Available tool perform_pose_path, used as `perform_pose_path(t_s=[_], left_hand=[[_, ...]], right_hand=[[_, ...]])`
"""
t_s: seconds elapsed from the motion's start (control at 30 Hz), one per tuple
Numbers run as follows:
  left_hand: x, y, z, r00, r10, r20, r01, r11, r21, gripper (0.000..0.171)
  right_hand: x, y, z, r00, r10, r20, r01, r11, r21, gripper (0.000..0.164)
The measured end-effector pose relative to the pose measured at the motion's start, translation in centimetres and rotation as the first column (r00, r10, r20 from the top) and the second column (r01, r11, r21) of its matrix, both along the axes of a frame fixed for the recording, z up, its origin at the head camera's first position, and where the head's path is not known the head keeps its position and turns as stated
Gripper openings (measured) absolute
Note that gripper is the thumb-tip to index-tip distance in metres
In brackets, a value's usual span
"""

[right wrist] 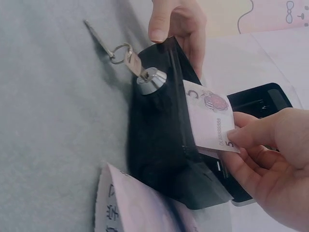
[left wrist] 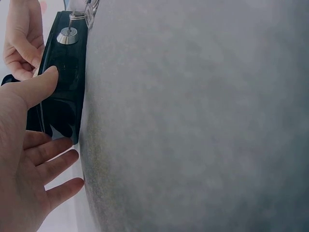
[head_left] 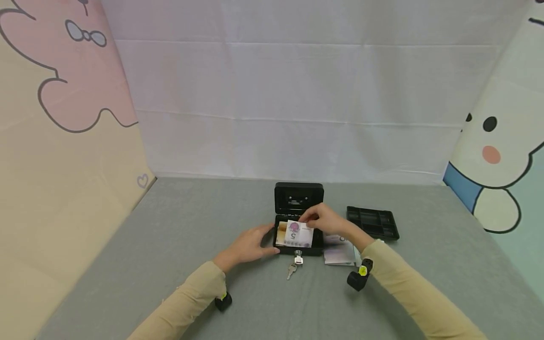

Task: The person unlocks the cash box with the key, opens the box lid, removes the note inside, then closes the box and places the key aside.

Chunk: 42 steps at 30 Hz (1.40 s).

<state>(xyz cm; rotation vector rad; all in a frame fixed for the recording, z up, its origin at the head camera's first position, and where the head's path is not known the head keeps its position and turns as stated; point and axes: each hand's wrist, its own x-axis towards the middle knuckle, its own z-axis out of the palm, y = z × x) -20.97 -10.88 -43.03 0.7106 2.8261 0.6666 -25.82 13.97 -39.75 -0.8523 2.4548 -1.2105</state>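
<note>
Banknote marked 5 pinched at open cashbox.

The tray lies right of the box (keys in front).

Looks out over a grey tabletop to a pale sheet upright behind, crossed by horizontal creases. Shows on the left a cream panel printed with a pink cartoon figure, a bow and an outlined heart. Ends on the right in a second panel, bearing a white cartoon character with black eye, pink spot and blue patch.
</note>
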Motion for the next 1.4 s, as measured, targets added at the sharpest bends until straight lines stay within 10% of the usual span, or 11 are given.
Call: perform_pose_path(t_s=[0.8,1.4], left_hand=[[-0.1,-0.2,-0.3,0.999,-0.024,-0.045,0.025,1.000,0.012,0.075],[0.0,-0.2,-0.3,0.999,-0.029,-0.027,0.029,0.999,0.012,0.075]], right_hand=[[1.3,3.8,5.1,0.998,-0.027,-0.060,0.026,1.000,-0.016,0.021],[4.7,13.3,6.9,0.982,-0.141,-0.125,0.143,0.990,0.007,0.018]])
